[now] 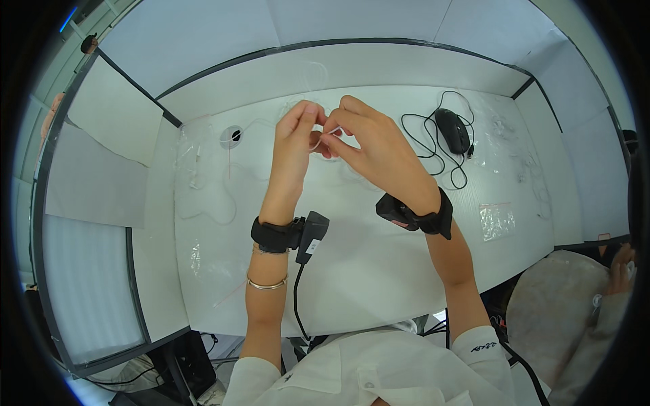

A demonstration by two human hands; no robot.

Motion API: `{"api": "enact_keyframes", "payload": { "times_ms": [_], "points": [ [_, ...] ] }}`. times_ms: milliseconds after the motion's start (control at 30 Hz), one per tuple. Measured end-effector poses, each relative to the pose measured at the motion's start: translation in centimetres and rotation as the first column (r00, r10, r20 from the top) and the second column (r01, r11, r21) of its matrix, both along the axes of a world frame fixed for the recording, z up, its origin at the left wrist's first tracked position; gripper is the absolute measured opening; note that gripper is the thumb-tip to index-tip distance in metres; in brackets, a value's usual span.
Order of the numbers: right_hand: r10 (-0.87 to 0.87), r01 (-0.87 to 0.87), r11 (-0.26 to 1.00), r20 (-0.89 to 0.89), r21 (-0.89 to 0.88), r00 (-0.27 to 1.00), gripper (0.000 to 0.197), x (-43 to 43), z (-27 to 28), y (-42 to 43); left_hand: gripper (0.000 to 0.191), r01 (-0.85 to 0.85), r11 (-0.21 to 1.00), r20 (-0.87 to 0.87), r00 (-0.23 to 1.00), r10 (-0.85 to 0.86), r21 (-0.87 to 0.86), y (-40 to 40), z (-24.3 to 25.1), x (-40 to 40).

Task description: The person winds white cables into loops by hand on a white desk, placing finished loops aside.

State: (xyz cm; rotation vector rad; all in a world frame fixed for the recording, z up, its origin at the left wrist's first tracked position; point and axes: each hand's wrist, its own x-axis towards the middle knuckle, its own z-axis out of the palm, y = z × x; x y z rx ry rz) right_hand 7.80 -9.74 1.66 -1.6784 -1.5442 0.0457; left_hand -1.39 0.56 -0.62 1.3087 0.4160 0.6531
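Observation:
Above the far middle of the white table, my left hand (300,124) and my right hand (373,134) meet. A thin white cord (316,146) runs between my fingertips. My right thumb and index finger pinch it. My left fingers also close on the cord, though they partly cover it and one another. Behind and below the hands, loose pale strands (292,106) lie on the tabletop, some hidden by my fingers. Both wrists wear black straps with devices; a black cable leads down from the left device (312,237).
A black computer mouse (452,131) with its coiled cable lies to the right. Nearer me is a small transparent zip bag (497,222). A round cable grommet (231,137) sits at the left, beside plastic wrappers (189,152). Low white panels (355,63) border the table. Another person's hand (620,269) shows far right.

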Motion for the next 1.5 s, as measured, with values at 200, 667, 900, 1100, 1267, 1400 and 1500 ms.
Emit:
{"api": "enact_keyframes", "payload": {
  "times_ms": [200,667,900,1100,1267,1400,1500],
  "points": [
    [-0.055,0.053,0.997,-0.023,-0.062,0.998,0.010,0.2,-0.2,-0.1,0.026,0.108,0.994,-0.129,0.986,-0.106,0.009,-0.7,0.6,-0.1],
    [0.176,-0.304,0.945,-0.594,-0.122,0.785,0.052,3.6,-0.7,0.0,0.027,0.156,0.987,-0.140,0.977,-0.161,-0.044,0.8,0.5,-1.2],
    [0.058,-0.174,0.976,-0.617,-0.130,0.785,0.036,4.3,-0.7,0.4,0.026,0.212,0.965,-0.008,0.977,-0.215,-0.153,1.1,1.2,-1.5],
    [0.002,-0.019,1.000,-0.653,-0.020,0.757,0.021,3.5,0.2,0.1,0.026,0.176,0.980,-0.029,0.984,-0.174,0.095,-1.1,-0.6,0.6],
    [-0.017,0.017,1.000,-0.657,-0.006,0.754,0.022,3.6,-0.2,0.5,0.027,0.225,0.973,-0.058,0.972,-0.228,-0.052,-0.6,0.5,-0.4],
    [-0.035,-0.007,0.998,-0.618,-0.065,0.786,0.022,4.1,-0.2,0.3,0.029,0.277,0.952,0.048,0.961,-0.273,-0.128,-0.1,1.1,-0.8],
    [0.000,-0.016,1.000,-0.606,-0.022,0.795,0.021,4.2,-0.4,0.0,0.030,0.311,0.946,0.005,0.950,-0.312,-0.088,-0.5,1.6,-0.8]
  ]
}}
